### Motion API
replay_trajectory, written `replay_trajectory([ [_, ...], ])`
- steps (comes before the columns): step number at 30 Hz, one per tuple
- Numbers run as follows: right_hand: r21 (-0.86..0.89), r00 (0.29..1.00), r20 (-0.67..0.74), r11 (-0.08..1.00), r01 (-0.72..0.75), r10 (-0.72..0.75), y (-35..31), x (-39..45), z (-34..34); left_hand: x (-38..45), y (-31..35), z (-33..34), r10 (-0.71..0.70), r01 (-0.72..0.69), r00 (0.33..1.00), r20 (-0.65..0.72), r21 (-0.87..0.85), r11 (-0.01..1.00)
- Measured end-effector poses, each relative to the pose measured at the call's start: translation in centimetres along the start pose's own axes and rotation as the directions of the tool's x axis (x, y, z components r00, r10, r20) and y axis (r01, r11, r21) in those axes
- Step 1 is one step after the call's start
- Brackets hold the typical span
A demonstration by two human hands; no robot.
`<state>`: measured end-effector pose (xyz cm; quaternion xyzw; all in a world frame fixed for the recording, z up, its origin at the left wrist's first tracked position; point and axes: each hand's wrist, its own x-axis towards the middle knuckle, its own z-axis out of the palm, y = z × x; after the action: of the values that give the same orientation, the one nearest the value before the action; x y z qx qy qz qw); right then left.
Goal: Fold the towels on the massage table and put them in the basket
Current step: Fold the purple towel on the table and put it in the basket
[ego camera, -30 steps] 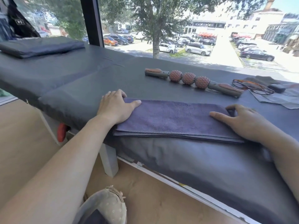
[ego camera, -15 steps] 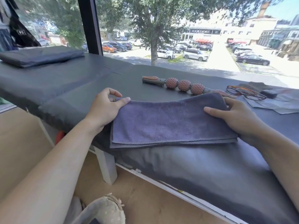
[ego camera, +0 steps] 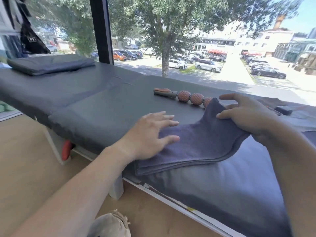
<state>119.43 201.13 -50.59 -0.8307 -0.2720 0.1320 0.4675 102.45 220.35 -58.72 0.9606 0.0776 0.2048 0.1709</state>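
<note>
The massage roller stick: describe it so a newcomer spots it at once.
Start at the long grey massage table under the window. Near its far edge, just beyond the purple towel, lies the roller stick. It alone has knobbly orange balls strung in a row on a grey handle.

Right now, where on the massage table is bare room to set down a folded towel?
Bare patch: left of the left hand, between the towel and the pillow. Crowded: far right, by the massage roller and right hand.

A towel [ego camera: 196,144] is lying on the near edge of the massage table [ego camera: 95,106], a left hand [ego camera: 150,134] resting on its left end, a right hand [ego camera: 246,115] lifting its right end; a roller [ego camera: 184,96] is sitting just behind.
</note>
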Motion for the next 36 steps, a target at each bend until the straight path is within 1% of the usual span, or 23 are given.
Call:
replay_trajectory([
  [2, -0.023, 0.998, 0.028, 0.998, 0.059, -0.058, -0.8, -0.6, 1.2, -0.4, 0.7, 1.6, -0.064, 0.025, 0.972, 0.225, 0.172, 0.985],
  [3, -0.046, 0.995, 0.04, 0.995, 0.092, -0.091, -1.3, -0.7, 1.8, -0.7, 0.8, 2.1, -0.082, 0.021, 0.962, 0.262, 0.227, 0.974],
  [4, -0.064, 0.991, 0.048, 0.99, 0.127, -0.124, -1.9, -0.9, 2.5, -0.9, 0.9, 2.2, -0.082, 0.02, 0.96, 0.266, 0.226, 0.974],
  [5, -0.079, 0.986, 0.056, 0.983, 0.164, -0.16, -2.4, -1.1, 3.2, -1.1, 0.9, 2.0, -0.071, 0.029, 0.964, 0.257, 0.164, 0.986],
  [6, -0.1, 0.977, 0.068, 0.973, 0.207, -0.201, -3.0, -1.3, 4.0, -1.0, 0.7, 1.7, -0.074, 0.067, 0.97, 0.231, 0.037, 0.997],
  [7, -0.127, 0.966, 0.09, 0.959, 0.253, -0.243, -3.5, -1.4, 4.9, -0.8, 0.6, 1.2, -0.101, 0.129, 0.979, 0.174, -0.154, 0.98],
  [8, -0.156, 0.952, 0.122, 0.942, 0.298, -0.281, -4.1, -1.6, 5.9, -0.5, 0.3, 0.6, -0.162, 0.184, 0.983, 0.087, -0.376, 0.908],
  [9, -0.188, 0.939, 0.159, 0.925, 0.331, -0.304, -4.6, -1.8, 6.9, -0.2, -0.2, 0.1, -0.259, 0.201, 0.965, -0.027, -0.558, 0.805],
  [10, -0.223, 0.928, 0.196, 0.907, 0.357, -0.317, -4.9, -2.0, 7.9, 0.0, -0.8, -0.5, -0.39, 0.21, 0.91, -0.144, -0.651, 0.729],
  [11, -0.255, 0.919, 0.227, 0.891, 0.375, -0.322, -5.2, -2.2, 8.9, 0.1, -1.7, -1.1, -0.507, 0.236, 0.834, -0.216, -0.692, 0.683],
  [12, -0.277, 0.912, 0.251, 0.879, 0.389, -0.325, -5.3, -2.4, 9.9, 0.0, -2.5, -1.6, -0.592, 0.272, 0.773, -0.228, -0.724, 0.634],
  [13, -0.283, 0.906, 0.269, 0.873, 0.398, -0.326, -5.3, -2.5, 10.9, -0.3, -3.2, -1.9, -0.649, 0.314, 0.737, -0.19, -0.755, 0.576],
  [15, -0.275, 0.89, 0.305, 0.863, 0.423, -0.339, -5.2, -2.7, 12.6, -1.0, -3.8, -2.3, -0.695, 0.376, 0.716, -0.066, -0.802, 0.464],
  [17, -0.282, 0.874, 0.34, 0.849, 0.446, -0.347, -5.2, -2.7, 13.8, -1.4, -4.1, -2.1, -0.687, 0.402, 0.727, -0.001, -0.81, 0.427],
  [19, -0.299, 0.859, 0.384, 0.834, 0.463, -0.339, -5.2, -2.8, 14.6, -1.3, -4.4, -1.8, -0.68, 0.4, 0.733, 0.004, -0.81, 0.428],
  [21, -0.256, 0.848, 0.418, 0.853, 0.454, -0.326, -5.0, -2.7, 14.8, -1.4, -4.7, -1.7, -0.675, 0.391, 0.738, -0.003, -0.813, 0.431],
  [23, -0.17, 0.853, 0.403, 0.889, 0.425, -0.331, -5.0, -2.5, 14.1, -1.6, -5.0, -1.6, -0.659, 0.394, 0.752, -0.001, -0.8, 0.452],
  [24, -0.179, 0.855, 0.381, 0.88, 0.441, -0.351, -4.9, -2.2, 13.5, -1.7, -4.9, -1.6, -0.65, 0.395, 0.76, -0.007, -0.789, 0.47],
  [28, -0.443, 0.831, 0.35, 0.705, 0.554, -0.432, -3.9, -1.9, 11.1, -1.4, -5.0, -1.3, -0.645, 0.384, 0.757, -0.103, -0.729, 0.566],
  [30, -0.519, 0.807, 0.387, 0.618, 0.591, -0.446, -2.6, -2.4, 10.9, -1.2, -5.3, -1.0, -0.649, 0.406, 0.749, -0.135, -0.681, 0.61],
  [32, -0.542, 0.796, 0.462, 0.585, 0.603, -0.392, -1.1, -2.8, 11.1, -1.0, -5.4, -0.8, -0.654, 0.448, 0.745, -0.132, -0.628, 0.637],
  [34, -0.564, 0.799, 0.532, 0.586, 0.581, -0.281, 0.2, -2.8, 11.1, -1.0, -5.0, -0.9, -0.651, 0.492, 0.743, -0.158, -0.531, 0.69],
  [36, -0.579, 0.8, 0.563, 0.593, 0.56, -0.208, 0.8, -2.8, 11.1, -1.3, -4.1, -1.2, -0.564, 0.501, 0.767, -0.306, -0.264, 0.824],
])
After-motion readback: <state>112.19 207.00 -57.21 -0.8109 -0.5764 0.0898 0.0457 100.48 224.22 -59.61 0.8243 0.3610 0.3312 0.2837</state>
